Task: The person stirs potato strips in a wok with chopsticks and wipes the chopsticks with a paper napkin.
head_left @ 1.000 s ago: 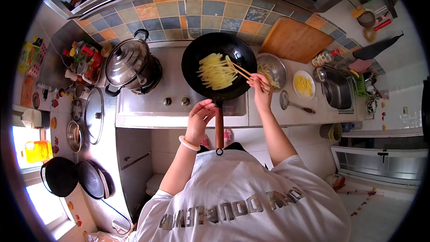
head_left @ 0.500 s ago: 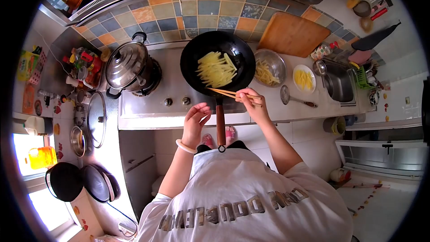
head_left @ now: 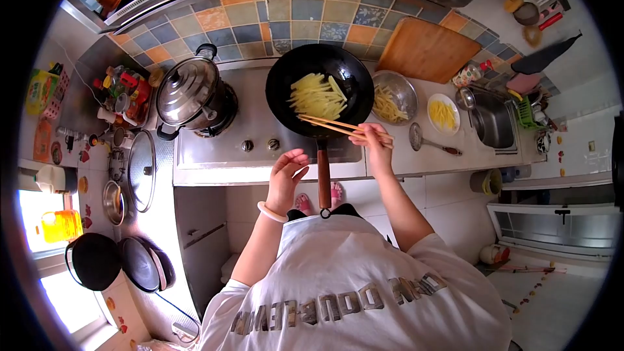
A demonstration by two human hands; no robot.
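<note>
Pale yellow potato strips (head_left: 316, 95) lie heaped in a black wok (head_left: 357, 88) on the stove. My right hand (head_left: 375, 144) grips a pair of wooden chopsticks (head_left: 328, 123), whose tips reach over the wok's near edge by the strips. Left of the wok's brown handle (head_left: 324, 175), my left hand (head_left: 287, 172) hovers with its fingers apart and slightly curled, holding nothing. It does not touch the handle. To the wok's right, a metal bowl (head_left: 411, 99) contains more strips, and a white plate (head_left: 431, 121) carries another small pile.
A lidded steel pot (head_left: 187, 94) occupies the left burner. A slotted spoon (head_left: 434, 142) lies on the counter near the bowl. Behind it a wooden cutting board (head_left: 426, 49) leans on the tiles. The sink (head_left: 492, 123) is at the right; bottles (head_left: 129, 91) stand at the left.
My right hand has shifted slightly right and down with the chopsticks, whose tips moved a little left and up over the wok. The whole view has shifted slightly.
</note>
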